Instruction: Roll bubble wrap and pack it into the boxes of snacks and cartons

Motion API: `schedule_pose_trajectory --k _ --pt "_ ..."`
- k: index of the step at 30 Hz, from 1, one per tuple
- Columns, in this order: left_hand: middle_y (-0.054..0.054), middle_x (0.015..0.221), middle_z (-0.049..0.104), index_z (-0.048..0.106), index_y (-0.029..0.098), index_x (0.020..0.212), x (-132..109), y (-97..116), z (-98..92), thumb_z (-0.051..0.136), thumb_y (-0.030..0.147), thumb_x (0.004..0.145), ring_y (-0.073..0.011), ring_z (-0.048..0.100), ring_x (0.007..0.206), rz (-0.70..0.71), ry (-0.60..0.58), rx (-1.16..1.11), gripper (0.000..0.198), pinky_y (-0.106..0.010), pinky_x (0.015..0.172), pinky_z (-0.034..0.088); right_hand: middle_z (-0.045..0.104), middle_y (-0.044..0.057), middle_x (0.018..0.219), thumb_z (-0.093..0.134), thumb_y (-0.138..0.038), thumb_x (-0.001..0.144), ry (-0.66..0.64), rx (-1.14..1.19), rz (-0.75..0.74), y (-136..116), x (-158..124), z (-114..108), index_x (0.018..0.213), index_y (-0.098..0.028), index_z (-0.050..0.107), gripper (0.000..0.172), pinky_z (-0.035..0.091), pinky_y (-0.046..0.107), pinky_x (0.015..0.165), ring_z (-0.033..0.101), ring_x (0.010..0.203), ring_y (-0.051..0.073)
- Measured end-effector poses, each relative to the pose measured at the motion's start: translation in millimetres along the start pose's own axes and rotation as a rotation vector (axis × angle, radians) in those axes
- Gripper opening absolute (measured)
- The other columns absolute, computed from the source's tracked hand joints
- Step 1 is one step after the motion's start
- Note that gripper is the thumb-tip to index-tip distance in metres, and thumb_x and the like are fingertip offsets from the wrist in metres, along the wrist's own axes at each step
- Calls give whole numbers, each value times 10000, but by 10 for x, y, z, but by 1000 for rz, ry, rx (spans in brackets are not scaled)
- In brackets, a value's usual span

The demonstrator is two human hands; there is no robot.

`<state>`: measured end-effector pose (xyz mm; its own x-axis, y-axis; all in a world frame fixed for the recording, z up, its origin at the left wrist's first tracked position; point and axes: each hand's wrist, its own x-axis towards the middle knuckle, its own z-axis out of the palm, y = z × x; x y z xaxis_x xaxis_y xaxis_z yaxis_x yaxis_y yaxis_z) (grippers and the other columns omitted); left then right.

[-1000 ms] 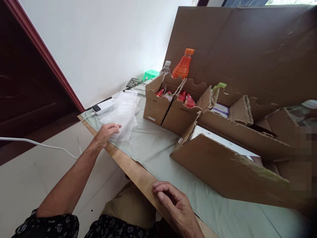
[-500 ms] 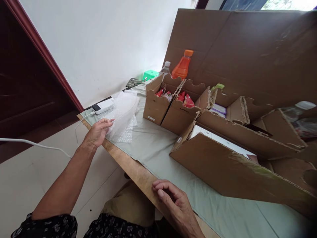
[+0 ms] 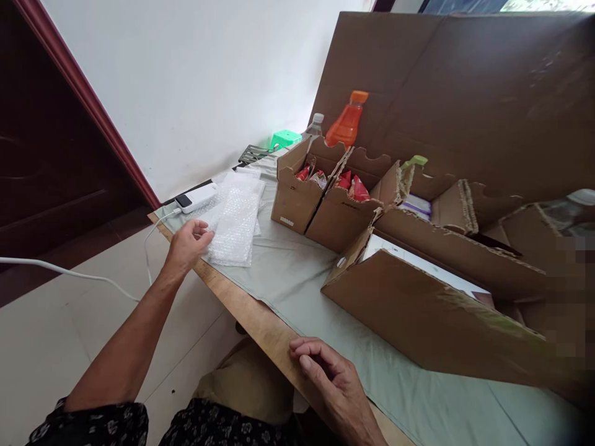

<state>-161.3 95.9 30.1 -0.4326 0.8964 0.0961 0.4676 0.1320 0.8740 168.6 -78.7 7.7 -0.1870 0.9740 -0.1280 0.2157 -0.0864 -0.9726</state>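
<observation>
Presently found left hand (image 3: 187, 244) at the near left edge of the bubble wrap (image 3: 237, 217), fingers loosely bent. Cannot tell a light pinch from a mere touch at that grip. Found right hand (image 3: 332, 381) over the wooden front edge of the counter (image 3: 260, 322), thumb and forefinger apart in an easy curve. Cannot confirm contact with the wood

Recorded bubble wrap lying flat in overlapping sheets on the pale green cloth (image 3: 283, 272) covering the counter, between a white device (image 3: 198, 197) and the leftmost cardboard box (image 3: 292, 207). Noted dark screen on the device and a white cable (image 3: 173, 213) plugged into its near end

Logged red and patterned packets (image 3: 319, 179) inside the leftmost box, and red packets (image 3: 357, 189) in the second box (image 3: 346, 226) just beside it. Observed further right a long box (image 3: 427, 322) with a flat white item (image 3: 418, 263) inside. Noted orange bottle (image 3: 345, 127) and clear bottle (image 3: 316, 126) showing above the backs of the boxes, before a tall cardboard panel (image 3: 441, 74). Seen beyond the counter's far end: green stool (image 3: 284, 139), near the white wall (image 3: 186, 80)
</observation>
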Motion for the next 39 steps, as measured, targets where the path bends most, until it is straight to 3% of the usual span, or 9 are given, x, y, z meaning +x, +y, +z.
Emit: schedule_pose_trajectory --k 6,12,19,28,34,37,39 --pt "5 609 589 576 244 578 -17 -34 79 653 378 663 -227 582 673 22 -77 313 176 -320 643 370 762 54 1045 628 -500 961 3 -7 -22 39 -16 -2 893 -263 757 279 536 293 931 695 1015 221" --pt "-5 691 651 579 239 668 31 4 18 543 393 752 -212 616 711 81 -72 368 179 -309 676 405 765 57 1052 615 -481 973 15 -12 -43 56 -23 0 907 -265 760 269 535 289 933 698 1036 220" --pt "-35 743 716 652 244 715 102 38 121 656 367 681 -260 654 757 71 -58 395 128 -330 657 406 762 51 1057 616 -471 978 8 -14 -68 85 -29 9 924 -268 758 254 527 281 936 696 1041 212" --pt "-29 736 703 605 233 657 66 125 121 602 360 678 -249 677 792 192 -3 102 129 -363 784 498 757 58 1071 608 -465 986 17 -10 -53 90 -49 7 919 -255 749 262 522 300 958 691 1057 220" --pt "-107 1088 784 581 229 677 -72 233 25 645 431 695 -311 695 1163 282 -117 -269 213 -420 1000 525 756 66 1058 618 -491 971 -1 2 -31 14 -37 16 911 -251 751 281 538 313 934 693 1032 228" --pt "-121 1189 774 592 226 663 -283 333 -101 688 401 706 -341 680 1221 323 -206 -368 204 -463 1037 521 754 74 1063 646 -528 941 25 13 -12 -81 -33 7 949 -253 753 295 549 332 933 694 1032 239" --pt "-124 1293 741 611 219 657 -500 429 -203 723 342 724 -357 652 1274 378 -328 -383 179 -464 1022 537 753 86 1063 657 -566 923 47 12 14 -157 -34 1 1022 -257 754 340 555 360 939 697 1029 252"
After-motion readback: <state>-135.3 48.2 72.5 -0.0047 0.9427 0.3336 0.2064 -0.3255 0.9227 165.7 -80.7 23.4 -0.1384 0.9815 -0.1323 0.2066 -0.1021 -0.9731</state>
